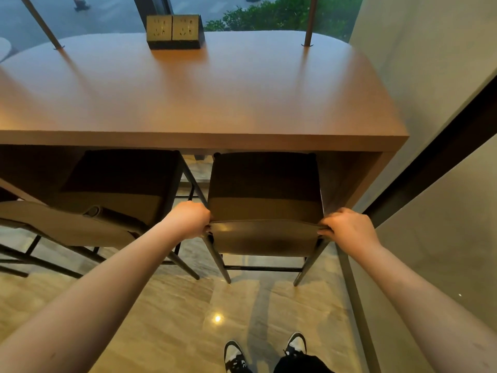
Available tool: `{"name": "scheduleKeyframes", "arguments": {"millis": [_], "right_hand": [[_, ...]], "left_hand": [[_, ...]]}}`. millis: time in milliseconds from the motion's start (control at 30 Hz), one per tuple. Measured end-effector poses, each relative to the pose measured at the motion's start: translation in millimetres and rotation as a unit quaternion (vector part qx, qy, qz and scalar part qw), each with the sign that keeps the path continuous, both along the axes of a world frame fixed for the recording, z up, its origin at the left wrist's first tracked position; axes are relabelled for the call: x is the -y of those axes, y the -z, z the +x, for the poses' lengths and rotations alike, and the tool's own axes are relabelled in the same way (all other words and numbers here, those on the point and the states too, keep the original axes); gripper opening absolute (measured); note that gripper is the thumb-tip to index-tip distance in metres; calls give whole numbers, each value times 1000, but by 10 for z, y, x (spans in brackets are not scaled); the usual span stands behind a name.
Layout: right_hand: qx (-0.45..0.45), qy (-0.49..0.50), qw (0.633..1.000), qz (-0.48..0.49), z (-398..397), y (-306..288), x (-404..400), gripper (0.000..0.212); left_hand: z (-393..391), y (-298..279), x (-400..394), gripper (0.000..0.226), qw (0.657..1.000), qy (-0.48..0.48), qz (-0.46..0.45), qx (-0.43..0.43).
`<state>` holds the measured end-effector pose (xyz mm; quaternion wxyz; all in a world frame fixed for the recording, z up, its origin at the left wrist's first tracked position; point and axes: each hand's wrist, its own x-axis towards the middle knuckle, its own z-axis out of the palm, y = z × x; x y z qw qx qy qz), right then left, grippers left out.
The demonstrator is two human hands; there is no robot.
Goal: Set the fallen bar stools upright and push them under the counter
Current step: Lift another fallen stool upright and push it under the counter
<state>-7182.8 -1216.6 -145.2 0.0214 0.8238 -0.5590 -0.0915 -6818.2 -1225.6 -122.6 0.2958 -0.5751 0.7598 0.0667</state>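
An upright bar stool (265, 195) with a dark seat and a low brown backrest stands in front of me, its seat partly under the wooden counter (204, 92). My left hand (188, 218) grips the left end of its backrest and my right hand (347, 224) grips the right end. A second bar stool (121, 184) stands upright to the left, its seat also partly under the counter and its backrest angled toward the lower left. Both stools have thin black metal legs on the floor.
A black double power socket block (174, 32) sits at the counter's far edge, between two slanted metal rods (309, 22). A grey wall (430, 103) closes the right side next to the counter's end panel. Polished stone floor and my shoes (265, 351) lie below.
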Motion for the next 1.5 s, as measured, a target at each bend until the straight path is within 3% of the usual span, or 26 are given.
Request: {"name": "scheduleKeyframes", "arguments": {"millis": [367,700,1500], "right_hand": [[-14,-6,1000,3,68,-88,320,33],[4,2,1000,-20,77,-1,330,32],[-17,41,998,34,238,-58,462,37]], "left_hand": [[46,3,-20,21,1000,8,-20,5],[47,-141,162,29,999,27,16,7],[133,-86,208,30,999,25,-18,9]]}}
